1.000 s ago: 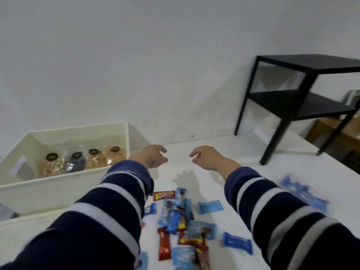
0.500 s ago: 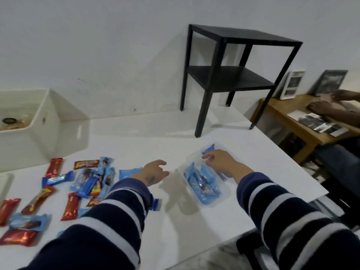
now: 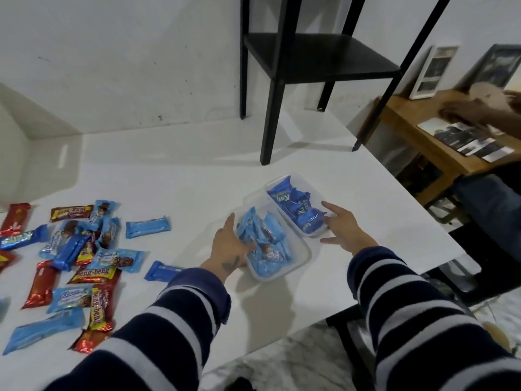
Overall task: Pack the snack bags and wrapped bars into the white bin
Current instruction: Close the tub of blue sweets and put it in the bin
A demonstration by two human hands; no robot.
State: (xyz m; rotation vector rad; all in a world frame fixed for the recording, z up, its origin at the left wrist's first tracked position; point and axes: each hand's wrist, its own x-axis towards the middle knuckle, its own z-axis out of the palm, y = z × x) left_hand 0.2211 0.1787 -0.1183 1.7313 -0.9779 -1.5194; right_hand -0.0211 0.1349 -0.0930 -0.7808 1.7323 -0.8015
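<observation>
Fingers on the left hand (image 3: 229, 248) are spread and laid against the near clear tub (image 3: 298, 255) of light blue packs, thumb side down at its left edge, more cupping it than clamping. The right hand (image 3: 342, 228) has its fingers apart too, tips touching the far clear tub (image 3: 306, 190) with the darker blue wrappers, not closed on anything. The two tubs sit side by side, touching, on the white table (image 3: 183, 187). The loose wrapped bars (image 3: 81, 249), red, yellow and blue, are scattered well off to the left on the same table. Only a corner of the white bin (image 3: 12, 153) shows at the far left edge. A black side table (image 3: 270, 108) stands behind the tubs
</observation>
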